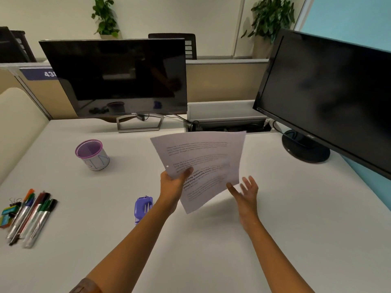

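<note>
Office partitions and two dark screens close off the back of a pale worktop (211, 246). Above its middle, the left hand (172, 187) grips a few printed sheets (203, 161) by their lower left edge, thumb on top of the text and fingers beneath. The sheets are lifted clear of the worktop, tilted up and fanned slightly, with a punched hole showing near the thumb. The right hand (246, 192) is open with fingers spread, palm turned towards the paper, just beside its lower right edge; whether a fingertip touches the paper I cannot tell.

Left of the left forearm lies a small purple desk tool (143, 208), a stapler or a punch. Farther left and back stands a purple mesh pen cup (92, 154). Near the left edge, a bunch of markers (31, 216) lies side by side, with binder clips (13, 202) next to them.

Behind the sheets is an open cable tray (226, 117). One monitor (118, 77) stands at the back left, a second monitor (330, 98) at the right. Beyond the partitions are a dark chair (186, 44) and two leafy plants (105, 15).
</note>
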